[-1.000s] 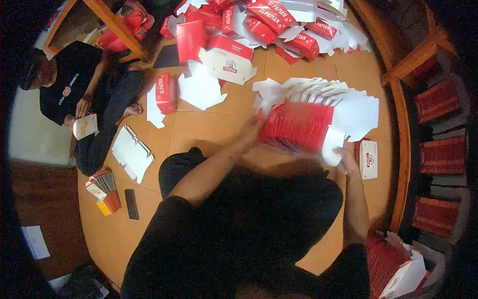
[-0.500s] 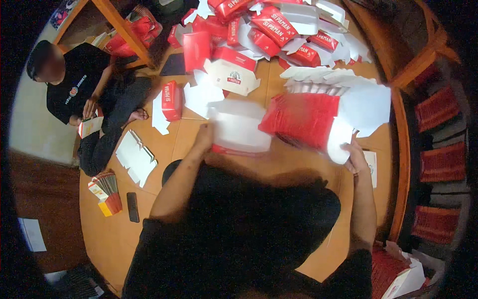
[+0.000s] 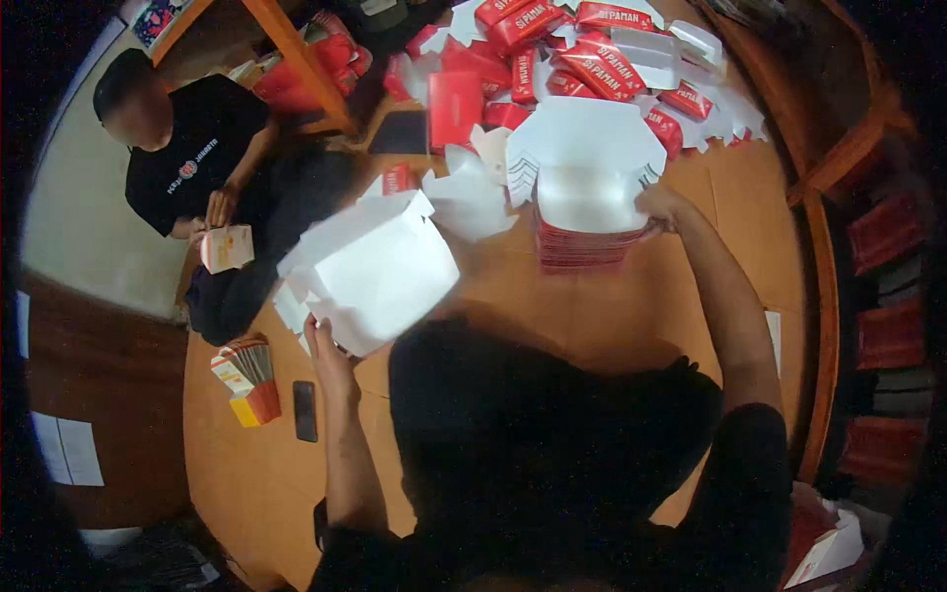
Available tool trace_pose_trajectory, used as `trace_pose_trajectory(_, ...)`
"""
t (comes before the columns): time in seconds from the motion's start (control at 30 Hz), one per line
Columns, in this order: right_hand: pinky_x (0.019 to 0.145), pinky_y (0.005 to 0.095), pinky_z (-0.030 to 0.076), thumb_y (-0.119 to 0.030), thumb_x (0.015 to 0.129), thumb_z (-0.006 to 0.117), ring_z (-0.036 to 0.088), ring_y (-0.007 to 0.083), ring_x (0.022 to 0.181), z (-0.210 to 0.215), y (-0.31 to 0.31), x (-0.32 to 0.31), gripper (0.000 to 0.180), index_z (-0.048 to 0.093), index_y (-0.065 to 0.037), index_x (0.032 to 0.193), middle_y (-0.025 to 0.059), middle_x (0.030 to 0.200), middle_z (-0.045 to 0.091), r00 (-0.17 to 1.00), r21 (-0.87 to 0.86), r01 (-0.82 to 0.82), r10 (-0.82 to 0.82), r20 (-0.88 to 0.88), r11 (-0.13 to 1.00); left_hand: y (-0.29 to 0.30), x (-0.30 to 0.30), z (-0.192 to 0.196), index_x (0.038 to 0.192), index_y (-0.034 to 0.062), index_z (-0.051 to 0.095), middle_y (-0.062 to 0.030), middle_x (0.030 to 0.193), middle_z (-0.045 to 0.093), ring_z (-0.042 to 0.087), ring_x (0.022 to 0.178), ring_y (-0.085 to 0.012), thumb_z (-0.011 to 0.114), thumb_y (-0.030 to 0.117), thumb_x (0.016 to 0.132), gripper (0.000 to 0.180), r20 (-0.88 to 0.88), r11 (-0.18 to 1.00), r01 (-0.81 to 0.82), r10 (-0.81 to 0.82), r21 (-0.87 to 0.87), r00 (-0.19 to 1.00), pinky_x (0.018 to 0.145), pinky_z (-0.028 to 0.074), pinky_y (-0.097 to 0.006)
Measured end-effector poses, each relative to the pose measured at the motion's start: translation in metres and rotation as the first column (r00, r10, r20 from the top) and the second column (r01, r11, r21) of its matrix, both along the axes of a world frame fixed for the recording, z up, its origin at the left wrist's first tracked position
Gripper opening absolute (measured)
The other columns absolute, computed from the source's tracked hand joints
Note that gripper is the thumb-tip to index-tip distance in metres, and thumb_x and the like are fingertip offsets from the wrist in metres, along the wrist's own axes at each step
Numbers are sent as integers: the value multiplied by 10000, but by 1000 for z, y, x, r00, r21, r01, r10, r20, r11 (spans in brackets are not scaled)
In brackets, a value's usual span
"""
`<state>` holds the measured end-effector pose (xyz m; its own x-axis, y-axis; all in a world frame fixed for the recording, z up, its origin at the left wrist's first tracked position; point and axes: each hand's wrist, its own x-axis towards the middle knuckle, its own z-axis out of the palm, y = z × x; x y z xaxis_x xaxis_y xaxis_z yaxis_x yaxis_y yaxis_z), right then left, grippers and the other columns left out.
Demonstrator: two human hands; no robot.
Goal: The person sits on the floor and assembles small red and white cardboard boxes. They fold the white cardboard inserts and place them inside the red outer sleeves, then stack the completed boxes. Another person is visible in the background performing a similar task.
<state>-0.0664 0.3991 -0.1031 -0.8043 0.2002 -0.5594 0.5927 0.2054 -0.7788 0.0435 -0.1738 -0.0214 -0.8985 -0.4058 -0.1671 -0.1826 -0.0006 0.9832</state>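
Note:
My left hand (image 3: 333,357) grips the near-left edge of an unfolded white-inside food carton (image 3: 387,276), held tilted at the left with its flaps spread. My right hand (image 3: 663,209) is closed on the right edge of a nested stack of red cartons (image 3: 582,252), its fingers partly hidden. The top carton of that stack shows its white inside, and its wide flap points away from me. Between the two lies a loose white carton (image 3: 472,202) with its flaps up.
Folded red boxes (image 3: 597,64) lie heaped at the far side. To the left a co-worker (image 3: 192,148) sits holding a small carton (image 3: 227,249). A phone (image 3: 306,411) and a fanned stack of small cartons (image 3: 249,380) rest on the brown surface. A wooden post (image 3: 817,296) stands at right.
My left hand has moved left and nearer with a carton. My right hand has set the stack farther away and turned it so its white inside faces up. The view has shifted too.

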Motion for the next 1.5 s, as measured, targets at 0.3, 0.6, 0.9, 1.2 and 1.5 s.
trace_pose_trajectory(0.3,407,376,453,-326,893,679,575,212,543,1,-62,62,564,464,-156,1386,101,727,584,965,442,200,-97,-244,874,-27,40,-13,1478,122,312,-152,1301,509,565,1118,-277,400,487,1009,600,-29,980,200,-200,-6,979,762,552,-428)
trace_pose_trajectory(0.6,762,314,556,-290,1026,518,625,200,1011,17,-227,199,307,565,-79,1244,88,1180,617,761,-170,132,-210,-613,976,-15,96,-3,1446,38,333,-184,1355,469,496,1219,-275,432,236,1004,495,-265,896,325,-248,302,932,1040,412,-378)
trace_pose_trajectory(0.9,578,249,462,-411,1030,484,546,100,752,154,-282,281,329,506,-162,1245,8,970,556,649,-392,-70,-256,-716,917,3,132,70,1482,92,288,-178,1342,503,635,1064,-310,416,470,1009,619,-323,782,601,-533,165,782,610,624,-410)
trace_pose_trajectory(1.2,736,297,566,-170,993,588,596,177,1012,214,-257,242,408,479,-109,1381,92,1265,485,324,-273,-61,-240,-915,960,18,53,128,1259,-40,525,-151,974,696,708,676,-238,537,513,934,641,-224,552,780,-753,296,618,506,619,-345)
trace_pose_trajectory(1.5,1045,361,423,-371,1048,450,488,245,1278,164,-205,184,504,390,-134,1489,145,1483,424,589,-530,-149,-355,-726,835,71,-12,68,1225,-34,549,-130,915,713,712,643,-218,487,460,980,555,-53,546,709,-774,447,630,445,604,-295)
